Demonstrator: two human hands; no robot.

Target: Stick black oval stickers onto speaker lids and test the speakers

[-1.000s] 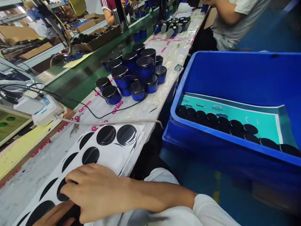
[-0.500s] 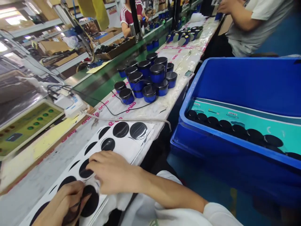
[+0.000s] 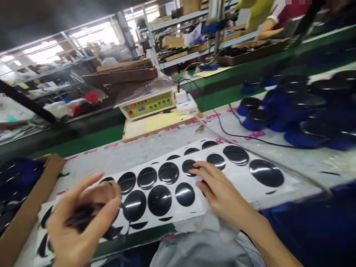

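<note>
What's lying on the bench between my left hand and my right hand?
In the head view, the white sheet with its rows of black discs lies between your left hand and right hand.

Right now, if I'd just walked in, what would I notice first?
Probably the shiny black circles in rows on white sheets, front and middle, with the right hand at one of them. Next, the crowd of blue, black-topped containers at the right. Behind the sheets, a box with a glowing red light might catch your eye too.

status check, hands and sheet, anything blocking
Left hand blurred over white sheet, grip unclear. Right hand at a black disc. Pale cable near sheet's right end.
</note>
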